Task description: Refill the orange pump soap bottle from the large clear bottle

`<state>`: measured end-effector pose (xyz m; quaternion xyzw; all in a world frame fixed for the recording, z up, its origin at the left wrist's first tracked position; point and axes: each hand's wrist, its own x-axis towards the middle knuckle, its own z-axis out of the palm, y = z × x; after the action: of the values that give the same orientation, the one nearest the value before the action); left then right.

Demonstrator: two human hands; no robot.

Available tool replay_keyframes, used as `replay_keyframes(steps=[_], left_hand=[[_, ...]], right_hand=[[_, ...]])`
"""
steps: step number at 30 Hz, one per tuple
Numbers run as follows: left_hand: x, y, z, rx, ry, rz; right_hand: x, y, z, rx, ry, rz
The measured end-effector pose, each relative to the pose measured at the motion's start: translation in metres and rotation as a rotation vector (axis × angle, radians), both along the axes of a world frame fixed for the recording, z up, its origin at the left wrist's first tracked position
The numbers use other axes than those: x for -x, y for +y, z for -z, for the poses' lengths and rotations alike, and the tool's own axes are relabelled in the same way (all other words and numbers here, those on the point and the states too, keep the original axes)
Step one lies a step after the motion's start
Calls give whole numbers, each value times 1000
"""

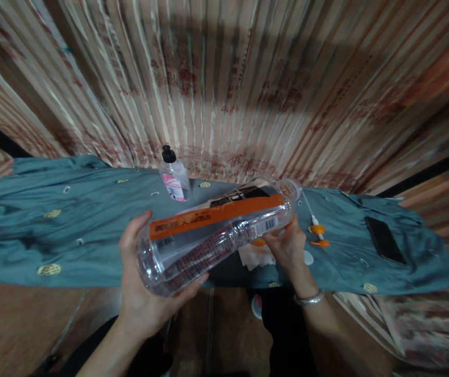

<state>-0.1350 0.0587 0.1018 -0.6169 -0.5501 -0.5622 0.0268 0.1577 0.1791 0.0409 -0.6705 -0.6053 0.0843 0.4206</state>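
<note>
A large clear plastic bottle (216,235) with an orange and grey label lies tilted across the space between my hands, its neck up and to the right. My left hand (146,293) is wrapped round the bottle's base. Under the neck end, my right hand (289,246) grips the bottle from below, with a silvery bracelet on the wrist. The bottle's mouth shows no cap. Close to my right hand, a white and orange pump top (318,230) with a thin tube lies on the cloth. A white tissue (256,257) with something orange on it is partly hidden behind the bottle.
A small clear bottle (175,178) with a black cap and pink label stands at the back. A dark phone (384,240) lies on the right. A small white disc (308,257) is beside my right wrist. Green patterned cloth (91,230) covers the narrow table; a pleated curtain (216,94) hangs behind.
</note>
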Motion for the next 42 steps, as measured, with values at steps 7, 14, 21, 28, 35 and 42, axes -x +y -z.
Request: replay_keyframes(steps=[7, 14, 21, 28, 35, 42], left_hand=[[7, -3, 0, 86, 43, 71], [-8, 1, -2, 23, -51, 9], [5, -2, -3, 81, 42, 59], [0, -3, -2, 53, -24, 21], [-5, 0, 3, 38, -117, -8], [5, 1, 4, 32, 81, 35]], right_hand=[[-1, -1, 3, -22, -26, -3], [-1, 0, 4, -36, -32, 0], [-1, 0, 2, -40, -14, -6], [0, 0, 2, -39, -10, 2], [0, 0, 3, -31, -27, 1], [1, -1, 3, -4, 2, -21]])
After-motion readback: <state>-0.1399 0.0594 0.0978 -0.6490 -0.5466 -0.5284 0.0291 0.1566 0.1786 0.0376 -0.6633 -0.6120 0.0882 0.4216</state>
